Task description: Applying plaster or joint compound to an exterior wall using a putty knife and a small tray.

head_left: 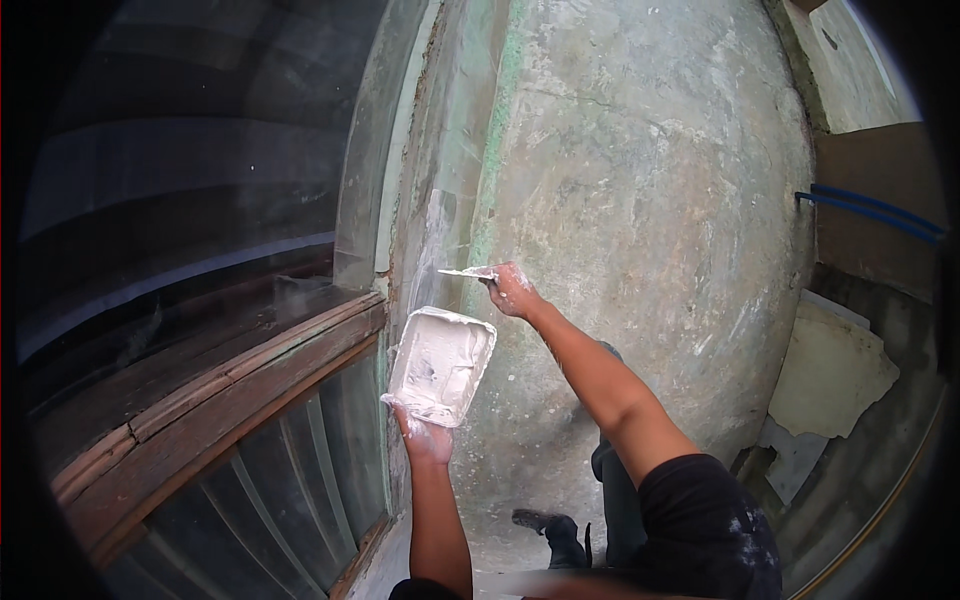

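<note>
My left hand (425, 438) grips a white rectangular plastic tub (403, 362) from below, its open side turned toward me. White putty (462, 385) coats the inside of the tub and smears its rim. In my right hand (515, 290) is a putty knife (464, 273), its thin blade pointing left and coated with white paste. The blade lies over a grey vertical strip of frame (432, 235) that carries a whitish smear; whether it touches the surface I cannot tell. White paste also marks both hands.
At left, a weathered wooden sill (250, 385) runs beside a dark window opening (200, 170). A worn greenish-grey wall (640, 200) fills the middle. Blue pipes (870, 208) and a broken pale board (830, 370) stand at right. My boot (566, 545) shows below.
</note>
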A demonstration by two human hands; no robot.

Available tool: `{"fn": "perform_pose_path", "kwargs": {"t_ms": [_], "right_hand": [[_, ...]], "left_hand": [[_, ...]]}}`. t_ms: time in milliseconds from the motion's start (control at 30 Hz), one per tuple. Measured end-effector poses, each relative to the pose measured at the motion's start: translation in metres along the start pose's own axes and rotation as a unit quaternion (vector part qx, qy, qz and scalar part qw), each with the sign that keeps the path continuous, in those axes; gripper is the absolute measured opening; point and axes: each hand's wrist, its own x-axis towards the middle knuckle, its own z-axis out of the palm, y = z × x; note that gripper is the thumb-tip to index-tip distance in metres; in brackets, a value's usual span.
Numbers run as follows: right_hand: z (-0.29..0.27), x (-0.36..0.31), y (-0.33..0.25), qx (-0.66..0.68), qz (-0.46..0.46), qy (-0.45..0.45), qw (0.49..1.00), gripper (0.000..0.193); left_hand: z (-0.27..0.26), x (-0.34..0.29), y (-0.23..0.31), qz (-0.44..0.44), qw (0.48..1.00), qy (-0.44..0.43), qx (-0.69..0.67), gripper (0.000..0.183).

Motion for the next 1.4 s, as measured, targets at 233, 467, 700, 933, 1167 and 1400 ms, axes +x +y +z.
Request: {"fn": "perform_pose_path", "kwargs": {"t_ms": [233, 467, 700, 933, 1167, 1400], "right_hand": [[-0.041, 0.091, -0.015, 0.095, 0.122, 0.188, 0.97, 0.026], [0.0, 0.08, -0.029, -0.027, 0.035, 0.178, 0.983, 0.031], [0.011, 0.001, 0.008, 0.055, -0.018, -0.05, 0.997, 0.035], [0.035, 0.043, -0.035, 0.227, 0.28, 0.12, 0.925, 0.026], [0.1, -0.058, -0.086, 0.24, 0.127, 0.203, 0.941, 0.028], [0.009, 0.024, 0.019, 0.12, 0.239, 0.16, 0.95, 0.035]], "left_hand": [[0.032, 0.003, 0.0, -0.019, 0.999, -0.028, 0.005, 0.076], [0.026, -0.002, 0.005, -0.016, 1.0, 0.014, 0.021, 0.073], [0.01, -0.002, -0.012, -0.038, 0.999, 0.017, -0.018, 0.075], [0.003, -0.005, 0.003, -0.01, 0.999, 0.023, 0.043, 0.074], [-0.028, -0.017, 0.001, 0.046, 0.998, -0.007, 0.036, 0.072], [-0.03, -0.006, -0.035, 0.051, 0.997, -0.031, 0.056, 0.072]]}}
